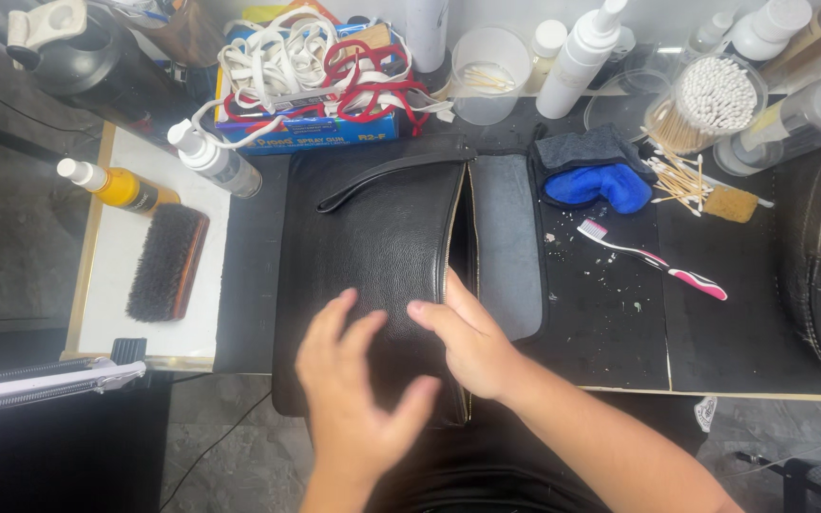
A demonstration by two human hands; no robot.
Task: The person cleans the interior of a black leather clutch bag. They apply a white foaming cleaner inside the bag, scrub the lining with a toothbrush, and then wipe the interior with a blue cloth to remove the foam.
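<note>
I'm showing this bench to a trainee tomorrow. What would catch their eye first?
The black leather pouch at centre, with the left hand and right hand on it. Then the tangle of red and white cords behind it, the blue cloth and pink toothbrush to the right.

We look down on black matte worktop (610, 332) with pale wooden front edge. White board with light wood frame (116, 256) adjoins at left. Grey mottled stone floor (230, 456) below, dark cable (206, 451) trailing across. Light even, soft shadows; white wall strip (658, 14) at top.
</note>
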